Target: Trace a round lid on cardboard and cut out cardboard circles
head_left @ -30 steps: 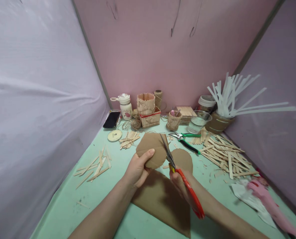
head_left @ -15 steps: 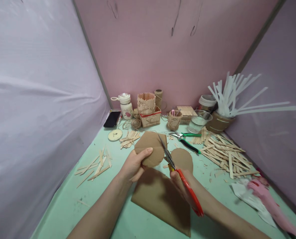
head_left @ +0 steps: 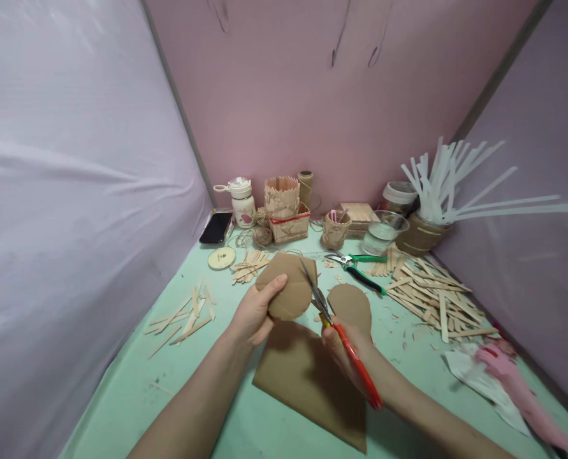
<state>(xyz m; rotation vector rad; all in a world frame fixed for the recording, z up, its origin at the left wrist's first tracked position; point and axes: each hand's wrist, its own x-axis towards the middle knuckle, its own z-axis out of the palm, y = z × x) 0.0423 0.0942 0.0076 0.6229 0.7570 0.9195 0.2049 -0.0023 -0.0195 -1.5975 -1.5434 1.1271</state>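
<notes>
My left hand (head_left: 257, 312) pinches the left edge of a brown cardboard piece (head_left: 291, 290), thumb on top; the piece is rounded below and angular above. In my right hand (head_left: 345, 344) are red-handled scissors (head_left: 360, 370), their blades pointing up and left at the cardboard's right edge. A second, round cardboard piece (head_left: 349, 305) lies on the green table just behind my right hand. Beneath both hands rests a larger cardboard sheet (head_left: 303, 382), partly covered by my right hand and the scissors.
Green-handled pruners (head_left: 360, 273) and a pile of wooden sticks (head_left: 431, 296) lie to the right, with a pink glue gun (head_left: 517, 389) nearer. More sticks (head_left: 183, 319) are scattered left. Along the back stand a bottle (head_left: 243, 207), small baskets (head_left: 288, 226) and a clear bowl (head_left: 382, 236).
The held cardboard and my left hand have shifted slightly left. My right hand has moved a little left with the scissors, whose handles look closer together.
</notes>
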